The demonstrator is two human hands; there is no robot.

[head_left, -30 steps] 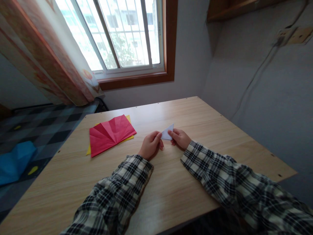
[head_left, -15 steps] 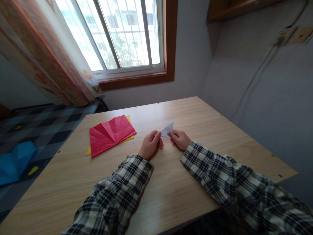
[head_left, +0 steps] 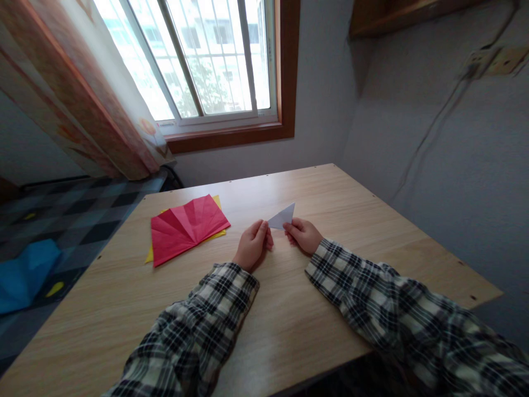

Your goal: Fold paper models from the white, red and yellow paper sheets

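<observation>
A small white folded paper triangle (head_left: pixel 282 216) is pinched between both hands just above the wooden table (head_left: pixel 330 198). My left hand (head_left: pixel 252 245) grips its left corner with thumb and fingers. My right hand (head_left: pixel 303 234) holds its lower right edge. The triangle's tip points up and to the right. Both sleeves are black-and-white plaid.
A creased red paper sheet (head_left: pixel 185 226) lies on a yellow sheet (head_left: pixel 215 236) at the table's left. A blue object (head_left: pixel 25 273) rests on the checkered floor at left. A window and curtain stand behind the table; a wall runs along the right.
The paper triangle has tilted and risen slightly, its tip now further up and right. Both hands stayed almost in place.
</observation>
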